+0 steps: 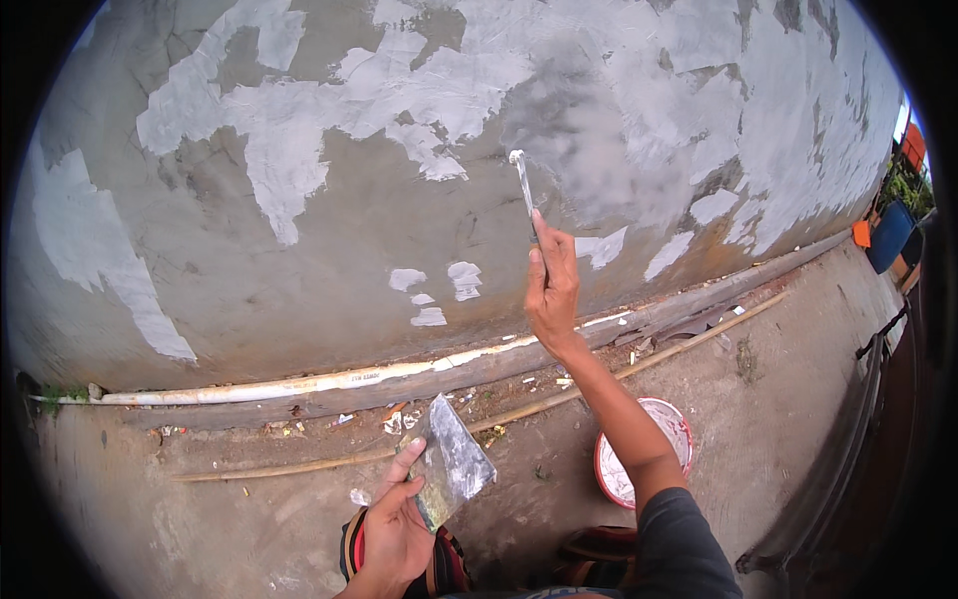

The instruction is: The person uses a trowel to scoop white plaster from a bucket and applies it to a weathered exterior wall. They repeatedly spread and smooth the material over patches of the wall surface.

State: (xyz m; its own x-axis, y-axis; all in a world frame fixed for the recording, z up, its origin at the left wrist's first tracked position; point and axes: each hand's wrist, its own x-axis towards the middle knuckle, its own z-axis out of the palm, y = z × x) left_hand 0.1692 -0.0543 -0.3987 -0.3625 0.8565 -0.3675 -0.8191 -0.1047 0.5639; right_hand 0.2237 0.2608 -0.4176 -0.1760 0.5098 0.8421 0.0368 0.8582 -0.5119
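My right hand (pixel 555 299) is closed round the handle of a narrow putty knife (pixel 526 190), its arm stretched up toward the wall. A dab of white putty sits on the knife's tip, close to the grey wall (pixel 399 240); whether it touches cannot be told. Irregular white putty patches (pixel 284 150) cover much of that wall. Lower down, my left hand (pixel 394 534) grips a flat, four-sided scraper plate (pixel 459 464) between thumb and fingers. Whitish smears coat the plate, and its part nearest the hand looks yellowish green.
A white pipe (pixel 329 381) runs along the wall's foot, with a long thin pole (pixel 349 461) on the ground before it. Behind my right forearm stands a red-rimmed bucket (pixel 687 424) of white putty. At far right are a blue container (pixel 891 237) and dark sheeting (pixel 848 469).
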